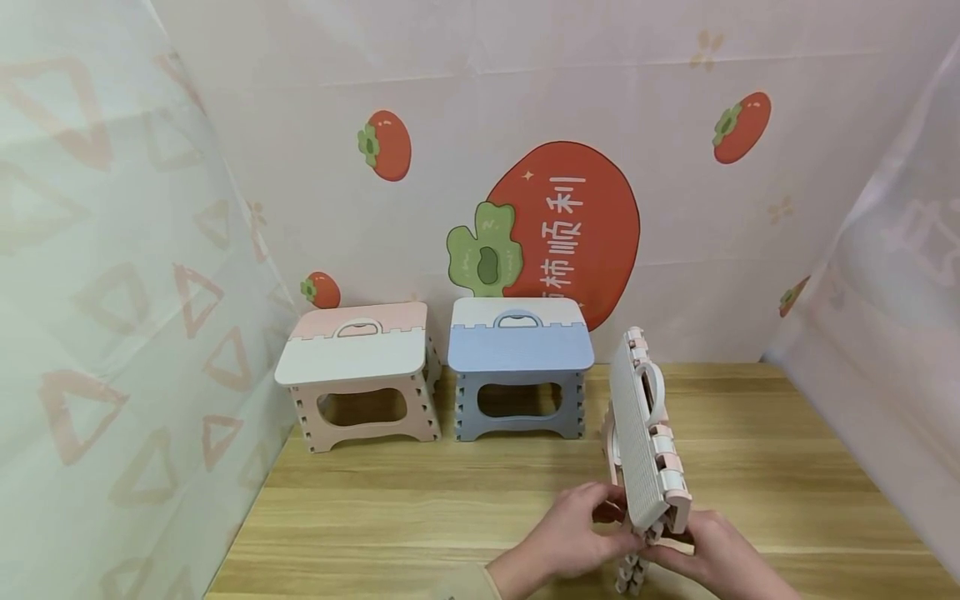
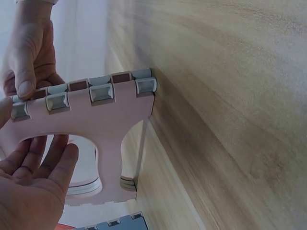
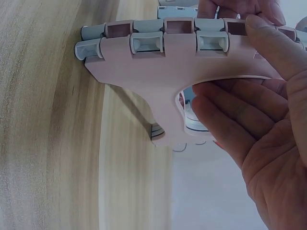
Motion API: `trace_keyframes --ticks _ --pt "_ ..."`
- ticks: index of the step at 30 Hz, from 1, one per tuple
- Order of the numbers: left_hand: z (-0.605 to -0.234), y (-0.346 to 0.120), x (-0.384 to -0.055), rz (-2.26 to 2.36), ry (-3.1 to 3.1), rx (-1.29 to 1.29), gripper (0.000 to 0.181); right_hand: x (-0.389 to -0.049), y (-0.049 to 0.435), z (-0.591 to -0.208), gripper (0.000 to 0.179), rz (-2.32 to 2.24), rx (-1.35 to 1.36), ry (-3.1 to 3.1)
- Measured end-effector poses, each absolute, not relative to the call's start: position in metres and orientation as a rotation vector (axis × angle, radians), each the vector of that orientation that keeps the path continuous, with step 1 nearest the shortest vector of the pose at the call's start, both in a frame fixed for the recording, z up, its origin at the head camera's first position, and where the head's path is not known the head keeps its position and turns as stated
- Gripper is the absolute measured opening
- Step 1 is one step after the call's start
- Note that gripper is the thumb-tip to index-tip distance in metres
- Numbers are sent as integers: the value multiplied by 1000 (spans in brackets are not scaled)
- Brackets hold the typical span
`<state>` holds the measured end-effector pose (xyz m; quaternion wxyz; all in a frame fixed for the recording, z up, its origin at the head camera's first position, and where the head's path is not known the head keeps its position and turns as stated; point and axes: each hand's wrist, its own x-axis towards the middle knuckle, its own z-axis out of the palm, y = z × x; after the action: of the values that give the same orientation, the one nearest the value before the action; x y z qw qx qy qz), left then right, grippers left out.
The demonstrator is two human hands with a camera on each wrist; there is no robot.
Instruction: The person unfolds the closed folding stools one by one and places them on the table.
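Note:
A partly folded pink-and-white folding stool [image 1: 647, 433] stands on edge at the right of the wooden table, its oval handle facing up. Both hands are at its near end. In the head view my left hand [image 1: 566, 533] grips the left leg panel, and my right hand [image 1: 716, 554] holds the right side. The left wrist view shows the left fingers [image 2: 36, 158] reaching into the cut-out of a pink leg panel [image 2: 110, 110]. In the right wrist view the right thumb [image 3: 273, 43] lies over the hinged edge, with the other fingers in the cut-out below.
An unfolded pink-and-white stool [image 1: 352, 358] stands at the back left of the table [image 1: 420, 517]. Beside it is an unfolded blue-and-white stool [image 1: 521, 346]. A printed cloth backdrop [image 1: 300, 183] rises behind them, and pale sheets hang at both sides.

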<state>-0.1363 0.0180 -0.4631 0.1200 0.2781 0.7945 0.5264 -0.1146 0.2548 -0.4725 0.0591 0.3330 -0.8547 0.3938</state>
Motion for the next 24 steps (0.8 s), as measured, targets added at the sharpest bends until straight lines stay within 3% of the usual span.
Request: trace_keyframes --ticks 16,24 --pt "-466 19 -133 1466 2483 941 38 -114 255 -471 35 1236 1010 -2617" --pt "-467 19 -136 1419 2517 1004 39 -114 260 -469 41 1289 995 -2634"
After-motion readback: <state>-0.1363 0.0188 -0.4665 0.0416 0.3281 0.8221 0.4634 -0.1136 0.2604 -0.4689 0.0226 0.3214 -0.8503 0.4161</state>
